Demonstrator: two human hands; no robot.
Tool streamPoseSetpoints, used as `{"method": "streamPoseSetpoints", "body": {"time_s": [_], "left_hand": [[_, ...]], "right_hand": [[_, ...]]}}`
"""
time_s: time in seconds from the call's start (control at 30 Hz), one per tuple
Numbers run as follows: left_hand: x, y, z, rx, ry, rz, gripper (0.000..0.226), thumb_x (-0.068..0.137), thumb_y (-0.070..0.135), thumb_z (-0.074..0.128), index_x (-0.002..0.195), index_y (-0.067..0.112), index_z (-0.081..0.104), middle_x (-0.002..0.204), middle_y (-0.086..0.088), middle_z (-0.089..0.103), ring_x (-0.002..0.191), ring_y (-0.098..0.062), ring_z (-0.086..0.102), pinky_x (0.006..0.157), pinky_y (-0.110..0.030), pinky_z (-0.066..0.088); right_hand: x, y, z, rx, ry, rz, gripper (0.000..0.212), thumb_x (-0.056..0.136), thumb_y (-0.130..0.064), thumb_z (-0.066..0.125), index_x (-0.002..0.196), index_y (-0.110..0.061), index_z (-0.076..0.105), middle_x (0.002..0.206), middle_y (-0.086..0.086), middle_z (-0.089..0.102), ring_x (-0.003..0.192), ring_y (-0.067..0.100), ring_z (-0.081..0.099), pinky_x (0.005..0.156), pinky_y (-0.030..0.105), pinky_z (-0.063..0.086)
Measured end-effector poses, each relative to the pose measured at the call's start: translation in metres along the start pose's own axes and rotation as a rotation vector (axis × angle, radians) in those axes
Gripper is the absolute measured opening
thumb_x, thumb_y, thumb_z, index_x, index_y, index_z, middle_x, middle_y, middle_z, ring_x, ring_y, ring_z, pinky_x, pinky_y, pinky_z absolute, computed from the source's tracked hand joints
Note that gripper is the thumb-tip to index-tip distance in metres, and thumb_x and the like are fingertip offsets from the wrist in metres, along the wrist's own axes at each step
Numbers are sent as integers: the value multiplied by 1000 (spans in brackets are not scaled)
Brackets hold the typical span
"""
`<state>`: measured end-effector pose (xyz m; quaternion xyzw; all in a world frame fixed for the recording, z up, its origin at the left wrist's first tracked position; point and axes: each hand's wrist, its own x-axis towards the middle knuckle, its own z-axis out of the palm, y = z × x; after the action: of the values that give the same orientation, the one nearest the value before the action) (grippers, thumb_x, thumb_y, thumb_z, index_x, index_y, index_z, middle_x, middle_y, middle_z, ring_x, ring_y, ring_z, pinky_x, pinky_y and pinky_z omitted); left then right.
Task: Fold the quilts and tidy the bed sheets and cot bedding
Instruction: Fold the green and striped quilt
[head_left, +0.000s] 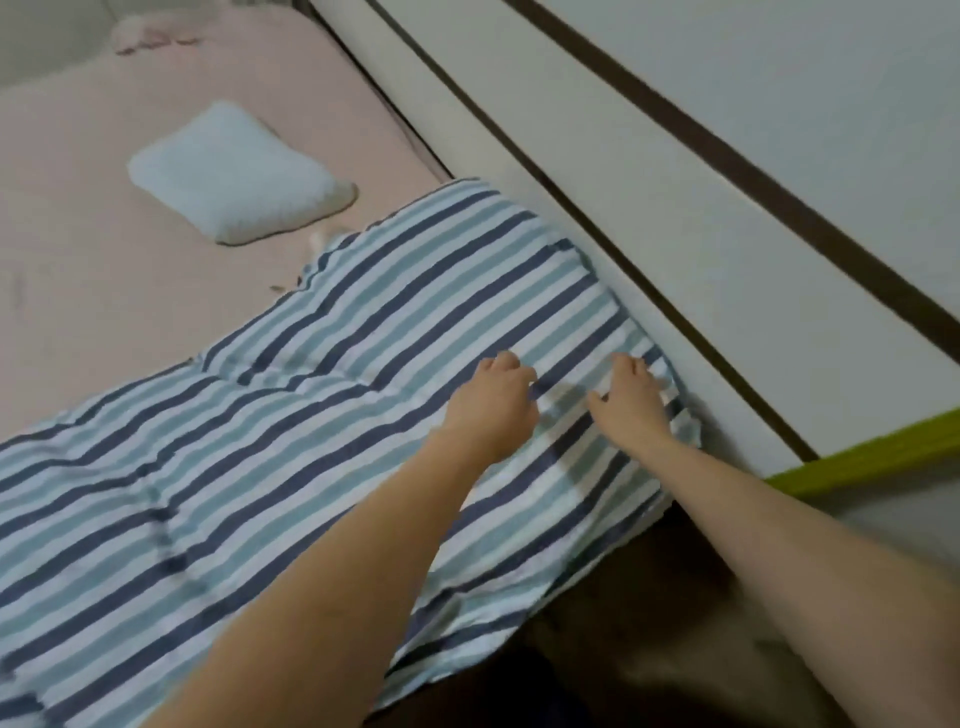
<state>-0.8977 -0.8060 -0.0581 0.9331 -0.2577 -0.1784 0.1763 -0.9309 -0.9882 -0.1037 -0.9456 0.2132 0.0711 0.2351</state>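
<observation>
2 hands on the striped quilt (322, 395) at its far-right corner by the white wall (649, 171) — left hand (493, 400) and right hand (631, 397) both pinch fabric, fingers curled. Risk: near edge overhangs the pink sheet (130, 234) — pulling could drag it off.

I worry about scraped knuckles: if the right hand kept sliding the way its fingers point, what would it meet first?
Probably the white panel with dark trim beside the bed: the right hand lies on the blue-and-white striped quilt near that edge, fingers pointing towards it.
</observation>
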Motion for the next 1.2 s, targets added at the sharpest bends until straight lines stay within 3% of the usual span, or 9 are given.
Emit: {"method": "streamPoseSetpoints", "body": {"time_s": [0.27,0.37,0.5,0.63,0.73,0.87,0.97,1.07,1.2], "left_hand": [[127,-4,24,460,42,188,74,90,13,57,151,28,17,160,-2,4,147,-23,-11,109,-41,-15],[154,-2,17,579,76,341,75,90,10,51,152,26,13,161,-3,4,147,-26,-11,113,-42,-16],[182,-3,8,918,-193,482,74,90,25,54,152,24,14,158,-5,22,148,-27,1,116,-51,-15],[192,-6,9,1016,-317,411,48,90,31,56,135,22,44,119,1,63,122,-23,52,120,-48,1],[211,-5,12,946,-232,395,58,89,32,56,141,20,34,130,-3,51,125,-24,46,118,-48,14],[226,-5,20,968,-199,342,76,83,36,65,145,19,25,138,-5,39,123,-23,43,105,-42,34],[228,-11,22,990,-238,355,94,84,34,65,153,20,3,158,-9,4,135,-26,30,105,-42,33],[228,-4,5,1069,-237,521,92,92,26,56,152,23,-14,159,-9,-19,147,-31,5,104,-38,35],[210,13,-19,1048,-442,491,75,90,28,64,152,21,21,148,-6,40,139,-28,33,112,-35,31]], "right_hand": [[116,46,23,78,-223,262,112,64,-69,70,148,-16,18,151,14,31,142,32,24,116,48,18],[110,35,40,32,-188,49,53,72,-45,73,113,-14,58,106,10,66,102,27,64,87,35,51],[54,9,64,-189,319,-473,23,48,-8,82,62,-14,64,52,2,58,42,17,57,41,20,41],[66,30,63,-133,190,-331,44,65,-32,83,100,-13,63,92,6,62,70,19,63,52,25,47],[115,52,53,-13,-52,25,104,69,-60,73,145,-11,23,149,14,29,129,29,42,97,39,44],[169,59,52,156,-518,279,146,53,-62,83,151,-14,-14,158,14,15,143,31,24,113,49,29],[168,49,61,115,-564,248,107,63,-54,80,146,-10,29,143,8,45,132,30,43,107,45,38],[120,31,61,-117,-188,-71,20,83,-31,64,96,-16,61,92,6,65,93,29,65,74,34,47],[39,6,45,-162,-34,-526,19,56,-6,76,68,-11,62,66,9,62,62,26,63,45,30,46]]}}
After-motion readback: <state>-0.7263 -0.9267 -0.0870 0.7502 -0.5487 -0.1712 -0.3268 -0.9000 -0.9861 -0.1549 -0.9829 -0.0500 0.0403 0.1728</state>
